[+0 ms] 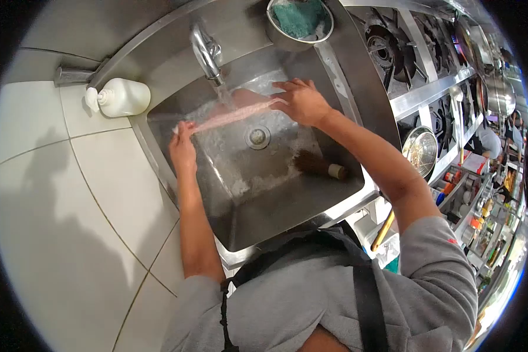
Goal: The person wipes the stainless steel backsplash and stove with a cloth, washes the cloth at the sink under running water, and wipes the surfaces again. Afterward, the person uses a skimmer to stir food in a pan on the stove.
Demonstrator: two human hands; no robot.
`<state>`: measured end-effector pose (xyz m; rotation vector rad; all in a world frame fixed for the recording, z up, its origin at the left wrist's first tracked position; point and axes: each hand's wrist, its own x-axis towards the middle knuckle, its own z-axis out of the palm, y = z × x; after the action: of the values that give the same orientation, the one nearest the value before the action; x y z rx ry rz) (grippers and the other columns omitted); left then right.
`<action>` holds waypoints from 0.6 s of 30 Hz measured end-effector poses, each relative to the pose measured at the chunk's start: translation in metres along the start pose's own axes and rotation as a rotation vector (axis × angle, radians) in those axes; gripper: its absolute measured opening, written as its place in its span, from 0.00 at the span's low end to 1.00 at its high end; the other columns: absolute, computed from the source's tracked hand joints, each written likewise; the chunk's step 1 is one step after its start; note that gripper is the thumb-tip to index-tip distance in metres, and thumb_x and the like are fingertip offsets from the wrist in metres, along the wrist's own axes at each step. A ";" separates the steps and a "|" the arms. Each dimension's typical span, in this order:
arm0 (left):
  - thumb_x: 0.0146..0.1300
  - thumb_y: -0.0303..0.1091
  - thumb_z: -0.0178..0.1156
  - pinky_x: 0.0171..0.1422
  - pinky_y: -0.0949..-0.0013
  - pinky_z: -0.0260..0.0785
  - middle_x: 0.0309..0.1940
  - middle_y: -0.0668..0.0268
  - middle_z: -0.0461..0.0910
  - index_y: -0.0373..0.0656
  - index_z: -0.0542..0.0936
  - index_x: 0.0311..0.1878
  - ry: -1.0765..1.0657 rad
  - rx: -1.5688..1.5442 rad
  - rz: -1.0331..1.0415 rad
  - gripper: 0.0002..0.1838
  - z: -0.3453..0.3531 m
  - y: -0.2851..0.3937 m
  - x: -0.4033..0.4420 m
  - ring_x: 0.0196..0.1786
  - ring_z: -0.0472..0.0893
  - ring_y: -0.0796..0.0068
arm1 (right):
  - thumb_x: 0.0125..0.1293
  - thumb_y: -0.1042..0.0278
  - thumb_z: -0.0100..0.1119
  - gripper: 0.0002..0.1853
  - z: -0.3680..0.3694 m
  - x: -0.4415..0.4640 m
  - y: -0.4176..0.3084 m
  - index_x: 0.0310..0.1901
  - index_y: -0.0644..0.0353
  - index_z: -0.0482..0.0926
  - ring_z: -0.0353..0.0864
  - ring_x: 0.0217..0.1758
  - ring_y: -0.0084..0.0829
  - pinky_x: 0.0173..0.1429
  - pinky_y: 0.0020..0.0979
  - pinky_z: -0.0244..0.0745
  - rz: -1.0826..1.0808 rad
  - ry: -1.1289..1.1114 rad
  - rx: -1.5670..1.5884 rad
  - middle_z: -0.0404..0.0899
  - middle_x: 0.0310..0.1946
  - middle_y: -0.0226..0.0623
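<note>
A pinkish cloth (234, 115) is stretched between my two hands over a steel sink (264, 217). My left hand (183, 144) grips its left end, fingers closed. At its right end, my right hand (302, 102) pinches the cloth. Water runs from the faucet (205, 53) onto or just behind the cloth. Below the cloth, the round drain (257, 137) shows in the wet, foamy basin. A brush with brown bristles (311, 163) lies on the basin floor at the right.
A white pump bottle (126, 97) stands left of the sink. A metal pot (293, 42) with a green scouring pad sits at the back right corner. Stove burners (387, 50) and a strainer (421, 149) are on the right. Farther off are shelves and people.
</note>
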<state>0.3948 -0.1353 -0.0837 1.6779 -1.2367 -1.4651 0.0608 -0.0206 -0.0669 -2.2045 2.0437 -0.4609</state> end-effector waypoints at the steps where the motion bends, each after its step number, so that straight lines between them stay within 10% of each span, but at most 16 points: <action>1: 0.80 0.53 0.52 0.72 0.60 0.63 0.55 0.57 0.85 0.37 0.87 0.51 -0.027 0.068 0.050 0.27 -0.008 0.006 -0.005 0.64 0.78 0.64 | 0.72 0.41 0.59 0.25 -0.011 0.003 0.004 0.55 0.53 0.87 0.85 0.55 0.42 0.66 0.48 0.71 0.011 -0.025 0.065 0.88 0.53 0.35; 5: 0.79 0.55 0.55 0.74 0.59 0.64 0.60 0.56 0.83 0.36 0.82 0.60 -0.129 0.118 0.089 0.29 -0.023 0.031 -0.017 0.65 0.78 0.61 | 0.69 0.49 0.66 0.21 -0.055 0.031 0.009 0.53 0.57 0.87 0.87 0.48 0.45 0.55 0.44 0.79 0.147 -0.059 0.471 0.88 0.48 0.42; 9: 0.74 0.61 0.57 0.74 0.54 0.67 0.64 0.57 0.78 0.39 0.72 0.69 -0.384 -0.995 -0.233 0.36 0.043 0.045 -0.014 0.62 0.79 0.60 | 0.66 0.58 0.72 0.16 -0.061 0.076 -0.025 0.49 0.59 0.86 0.89 0.39 0.36 0.46 0.38 0.83 0.431 0.096 0.897 0.88 0.43 0.49; 15: 0.71 0.69 0.49 0.57 0.53 0.78 0.53 0.61 0.82 0.47 0.77 0.59 -0.802 -1.299 -0.469 0.34 0.096 0.036 -0.002 0.53 0.82 0.60 | 0.63 0.51 0.68 0.18 0.021 0.070 -0.152 0.34 0.61 0.84 0.84 0.31 0.47 0.35 0.45 0.79 -0.005 0.093 0.262 0.85 0.33 0.43; 17: 0.79 0.53 0.48 0.62 0.57 0.75 0.56 0.63 0.82 0.47 0.77 0.61 -0.814 -1.184 -0.387 0.21 0.100 0.037 -0.010 0.56 0.81 0.65 | 0.62 0.50 0.67 0.18 0.025 0.078 -0.142 0.32 0.60 0.85 0.85 0.34 0.46 0.35 0.45 0.79 0.110 0.080 0.209 0.85 0.36 0.42; 18: 0.77 0.67 0.44 0.57 0.55 0.79 0.49 0.58 0.84 0.47 0.79 0.58 -0.436 -0.950 -0.514 0.32 0.113 0.051 -0.023 0.51 0.84 0.60 | 0.62 0.50 0.67 0.18 0.023 0.090 -0.126 0.32 0.60 0.85 0.85 0.36 0.45 0.35 0.45 0.79 0.235 0.134 0.221 0.85 0.38 0.42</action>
<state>0.2737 -0.1189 -0.0548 1.0466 -0.1288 -2.3071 0.1929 -0.1009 -0.0401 -1.8276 2.1614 -0.7833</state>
